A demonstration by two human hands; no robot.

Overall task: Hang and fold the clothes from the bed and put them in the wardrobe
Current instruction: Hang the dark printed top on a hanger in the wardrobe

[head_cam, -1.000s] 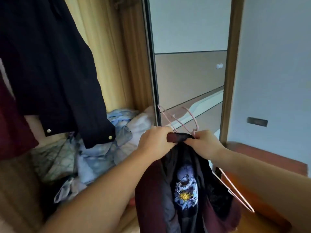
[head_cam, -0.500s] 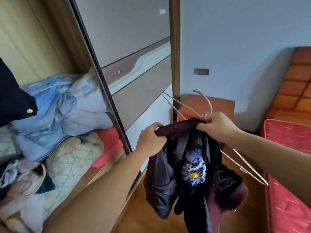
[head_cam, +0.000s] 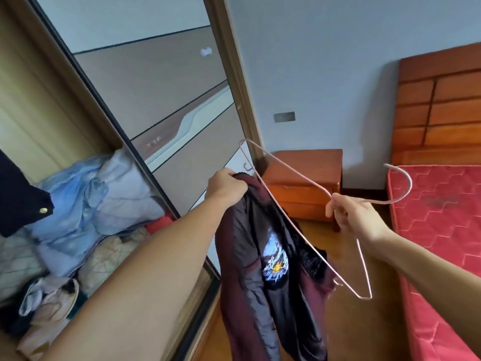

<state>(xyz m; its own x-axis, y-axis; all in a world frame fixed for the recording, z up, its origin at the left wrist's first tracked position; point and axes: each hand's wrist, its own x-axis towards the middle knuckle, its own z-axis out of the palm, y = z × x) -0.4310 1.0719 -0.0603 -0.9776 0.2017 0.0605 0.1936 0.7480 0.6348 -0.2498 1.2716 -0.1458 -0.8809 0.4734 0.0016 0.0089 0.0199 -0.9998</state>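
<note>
1. A person stands at the open wardrobe (head_cam: 65, 105), and the pink wire hanger (head_cam: 294, 178), which half a second ago lay tucked under the jacket's collar with both hands bunched together on the cloth, is now drawn out to the right and clear of the collar; the right hand (head_cam: 356, 217) has left the fabric and pinches the hanger at its neck, fingers curled round the wire, with the hook curving away over the red mattress (head_cam: 442, 220).
2. The left hand (head_cam: 226, 186) alone now carries the dark maroon jacket (head_cam: 260, 269), clenched round a bunch of cloth at the collar; the garment hangs limp below the fist, its lining and a printed label turned outward.
3. The hanger's long lower wire crosses in front of the jacket and appears to touch it along the right edge; whether any part of the wire is threaded inside the cloth cannot be told.
4. In judgement, the hanging step is under way but not done; the jacket sits on neither shoulder of the hanger, so a shoulder end must probably be fed into a sleeve opening before anything goes on the rail.
5. The jacket hangs between the two hands, just right of the wardrobe's sliding door (head_cam: 166, 113); crumpled pale blue clothes (head_cam: 86, 201) lie heaped inside the wardrobe to the left.
</note>
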